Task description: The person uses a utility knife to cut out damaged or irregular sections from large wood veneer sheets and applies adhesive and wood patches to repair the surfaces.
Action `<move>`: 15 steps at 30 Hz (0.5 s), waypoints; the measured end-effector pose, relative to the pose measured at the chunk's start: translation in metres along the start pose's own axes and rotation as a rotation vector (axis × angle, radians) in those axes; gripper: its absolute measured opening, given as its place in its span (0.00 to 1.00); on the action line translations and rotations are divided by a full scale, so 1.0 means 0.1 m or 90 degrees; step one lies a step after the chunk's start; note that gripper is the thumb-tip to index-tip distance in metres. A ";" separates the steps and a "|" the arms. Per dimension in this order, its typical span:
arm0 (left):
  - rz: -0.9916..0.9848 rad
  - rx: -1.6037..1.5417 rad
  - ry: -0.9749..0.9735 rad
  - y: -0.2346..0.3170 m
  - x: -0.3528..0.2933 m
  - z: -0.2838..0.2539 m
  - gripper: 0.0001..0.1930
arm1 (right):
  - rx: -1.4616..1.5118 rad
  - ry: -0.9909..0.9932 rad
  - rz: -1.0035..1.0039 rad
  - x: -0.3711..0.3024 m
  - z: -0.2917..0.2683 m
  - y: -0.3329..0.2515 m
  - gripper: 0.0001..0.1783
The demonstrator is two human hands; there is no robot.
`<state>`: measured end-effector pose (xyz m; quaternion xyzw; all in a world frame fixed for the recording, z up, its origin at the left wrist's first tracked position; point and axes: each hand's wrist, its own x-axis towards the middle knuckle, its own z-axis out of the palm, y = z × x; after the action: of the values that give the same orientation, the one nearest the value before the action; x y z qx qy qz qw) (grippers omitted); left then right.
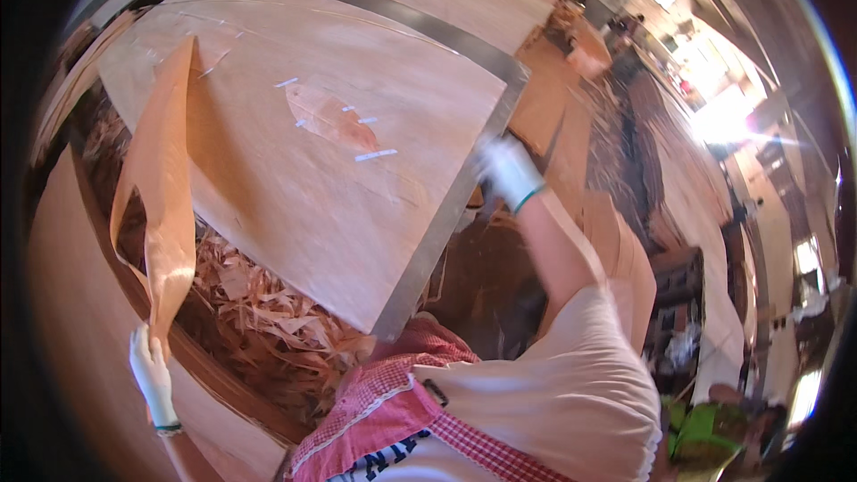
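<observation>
My left hand point(152, 377), in a white glove with a green cuff, is closed on the lower end of a thin brown wood veneer piece point(165, 205). That piece is bent and twisted, with a gap along its left side, and its upper end rests over the table. A large pale veneer sheet point(420, 89) lies flat there, bearing a darker patch point(335, 116) fixed with several short strips of white tape point(375, 155). At the table's right edge is my right hand point(509, 170), gloved alike. Motion smears its fingers, so whether it holds anything cannot be made out.
Grey metal edging point(428, 268) frames the table. A heap of veneer scraps point(268, 303) lies below its left side. More sheets point(71, 303) stand at far left, and stacked veneer point(616, 250) is at right. Someone in green point(705, 433) shows at lower right.
</observation>
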<state>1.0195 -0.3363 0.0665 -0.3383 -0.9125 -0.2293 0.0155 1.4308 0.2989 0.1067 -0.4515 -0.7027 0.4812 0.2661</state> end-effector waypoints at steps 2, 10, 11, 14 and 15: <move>0.058 -0.046 -0.018 -0.16 0.16 0.14 0.16 | 0.021 0.303 -0.063 0.04 -1.23 -0.40 0.14; 0.033 -0.057 -0.051 -0.63 0.49 -0.37 0.13 | -0.056 0.482 -0.139 -0.61 -0.11 -1.60 0.15; 0.054 -0.082 -0.043 -0.69 0.60 -0.36 0.13 | -0.072 0.378 -0.150 -0.42 -0.09 -1.00 0.12; 0.044 -0.067 0.058 -0.78 0.83 -0.80 0.12 | -0.027 0.212 0.030 -0.09 1.72 -0.33 0.10; 0.045 -0.048 0.072 -0.79 0.92 -0.96 0.12 | 0.048 0.148 0.088 0.03 2.20 -0.13 0.10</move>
<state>0.8868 -0.3737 0.1372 -0.3570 -0.8885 -0.2815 0.0627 1.2467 0.2036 0.0315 -0.5414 -0.6156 0.4688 0.3289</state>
